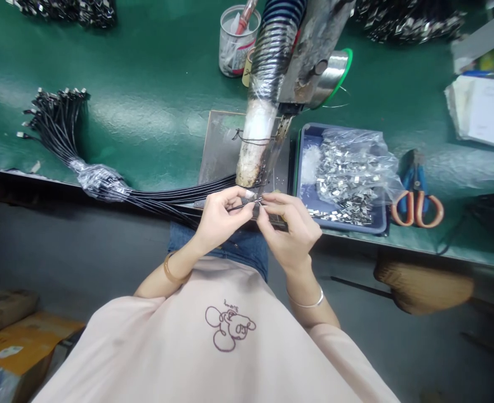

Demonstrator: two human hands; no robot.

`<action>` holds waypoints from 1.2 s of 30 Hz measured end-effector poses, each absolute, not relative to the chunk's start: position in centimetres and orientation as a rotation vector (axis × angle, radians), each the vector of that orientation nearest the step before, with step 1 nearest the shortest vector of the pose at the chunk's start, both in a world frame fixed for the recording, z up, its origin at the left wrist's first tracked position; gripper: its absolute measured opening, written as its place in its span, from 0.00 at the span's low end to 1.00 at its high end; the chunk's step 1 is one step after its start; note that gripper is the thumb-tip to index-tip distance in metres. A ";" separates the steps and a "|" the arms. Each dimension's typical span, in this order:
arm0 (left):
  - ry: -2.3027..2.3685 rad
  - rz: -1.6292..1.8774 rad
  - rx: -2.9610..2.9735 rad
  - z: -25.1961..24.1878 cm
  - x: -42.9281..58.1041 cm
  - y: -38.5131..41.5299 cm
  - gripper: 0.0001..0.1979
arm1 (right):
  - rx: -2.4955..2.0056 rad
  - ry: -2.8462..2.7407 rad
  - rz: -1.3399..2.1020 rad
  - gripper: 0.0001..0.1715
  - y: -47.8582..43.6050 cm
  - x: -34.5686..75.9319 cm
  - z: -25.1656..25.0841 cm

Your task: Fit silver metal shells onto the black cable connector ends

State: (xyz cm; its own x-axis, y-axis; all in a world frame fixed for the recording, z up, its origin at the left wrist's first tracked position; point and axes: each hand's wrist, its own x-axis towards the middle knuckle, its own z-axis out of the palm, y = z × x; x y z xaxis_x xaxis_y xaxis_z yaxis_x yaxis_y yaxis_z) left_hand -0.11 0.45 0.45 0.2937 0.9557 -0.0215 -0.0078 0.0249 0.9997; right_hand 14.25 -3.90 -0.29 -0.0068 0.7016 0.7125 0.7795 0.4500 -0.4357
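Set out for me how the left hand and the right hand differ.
The left hand pinches a black cable; the right hand has its thumb and forefinger by the cable's tip, the detail there too small to tell.
The left wrist wears a tan bangle, the right a silver bangle.
The left is nearer the black cable bundle, the right nearer the blue tray.
Both are bare, with bent fingers.

Soft glare streaks the green tabletop (pixel 158 73); the floor (pixel 83 246) looks dim
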 end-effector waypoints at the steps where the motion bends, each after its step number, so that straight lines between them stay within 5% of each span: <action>1: 0.997 0.963 1.312 0.4 -0.2 0.4 0.06 | -1.278 -1.745 -0.092 0.11 -3.9 14.3 -0.3; 18: 1.048 0.934 1.553 -0.3 -0.7 -0.4 0.05 | -1.374 -1.660 0.192 0.07 -4.3 15.1 0.1; 25: 0.833 0.820 1.440 0.2 -1.6 -0.4 0.18 | -1.370 -1.465 0.506 0.06 -4.5 14.9 -0.1; 36: 0.787 0.821 1.201 -0.9 -1.6 -0.8 0.12 | -1.420 -1.864 -0.131 0.07 -5.9 14.6 0.2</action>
State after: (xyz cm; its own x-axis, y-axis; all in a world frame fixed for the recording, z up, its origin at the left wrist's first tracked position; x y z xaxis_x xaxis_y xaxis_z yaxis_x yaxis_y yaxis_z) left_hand -1.65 -0.78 -0.86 0.4882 0.8687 -0.0836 -0.1206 0.1620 0.9794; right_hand 14.57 -5.93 0.21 -0.0780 0.7770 0.6246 0.8570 0.3724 -0.3562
